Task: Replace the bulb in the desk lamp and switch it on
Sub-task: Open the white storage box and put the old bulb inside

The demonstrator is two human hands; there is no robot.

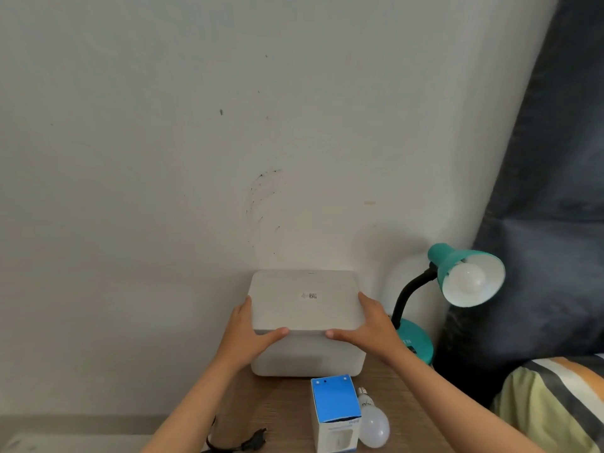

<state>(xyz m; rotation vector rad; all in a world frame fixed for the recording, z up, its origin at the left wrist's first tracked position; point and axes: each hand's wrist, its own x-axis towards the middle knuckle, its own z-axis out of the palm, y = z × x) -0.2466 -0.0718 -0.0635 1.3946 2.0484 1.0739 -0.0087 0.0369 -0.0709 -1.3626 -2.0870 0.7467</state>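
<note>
Right now the left hand [248,335] and right hand [369,325] are gripping the sides of a white box [307,308], fingers wrapped around its lid. A loose bulb [374,425] is lying on the table [284,407] by a blue carton [335,410]. The green lamp [464,276] is standing beside the box, with a bulb inside.

Both hands clasp a grey box [307,308] on the bench [281,410]: left hand [248,335] and right hand [369,325] at its sides. Teal desk lamp [457,279] stands right; a loose bulb [372,420] lies beside a blue carton [335,410].
</note>
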